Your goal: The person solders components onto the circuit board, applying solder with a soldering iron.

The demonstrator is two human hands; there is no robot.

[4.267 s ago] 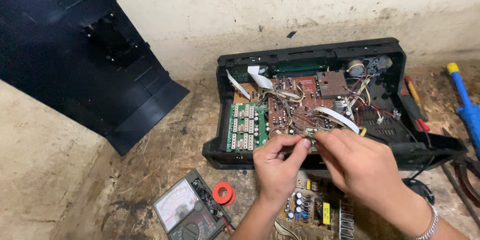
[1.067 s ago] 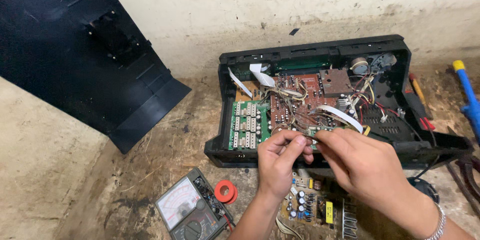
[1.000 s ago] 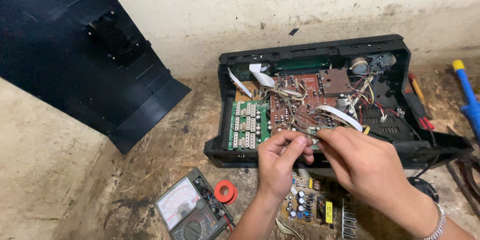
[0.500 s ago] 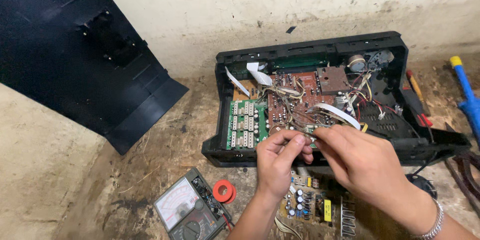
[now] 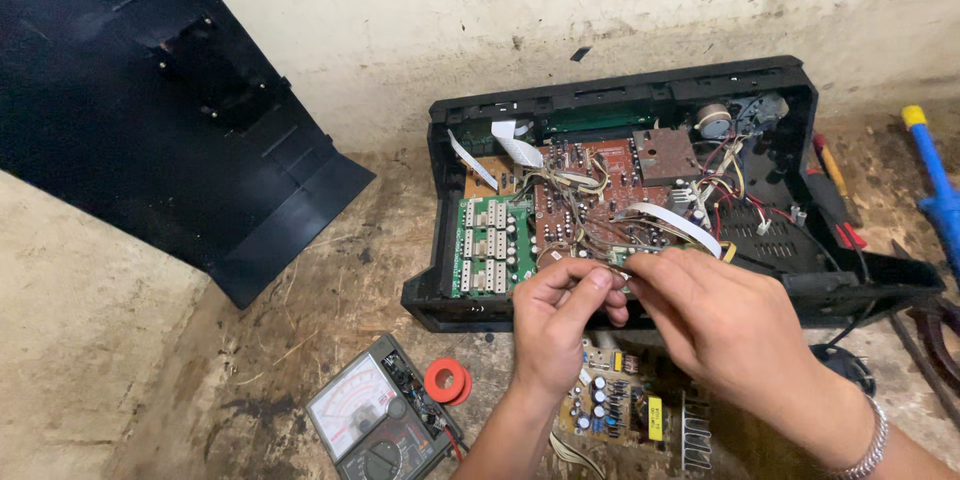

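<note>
Both hands meet at the centre of the frame, just below the front edge of the open black plastic casing (image 5: pixel 640 110) of an electronic device, which lies on the stained, dirty floor (image 5: pixel 330 300). The left hand (image 5: pixel 555 325) and the right hand (image 5: pixel 725 320) are pinched together, fingertips closed on a small green circuit board piece (image 5: pixel 622 258) that stays tied to the device by thin wires. Inside the casing, centre right of the frame, sit a reddish-brown main circuit board (image 5: pixel 590 190), a green circuit board with white rectangular parts (image 5: pixel 490 255) to its left, and a white flat ribbon cable (image 5: pixel 665 220).

Along the bottom of the frame lie an analogue multimeter with a pale dial (image 5: pixel 375 420), a red ring-shaped spool (image 5: pixel 447 380) and a loose yellowish circuit board with capacitors (image 5: pixel 625 415). A large black cover panel (image 5: pixel 150 100) leans at upper left.

Judged from the grip, the step in hand is fine handling of the small board at its wire joints. The next move appears to call for steady, light fingertip control, so that the attached wires are not strained or torn.
</note>
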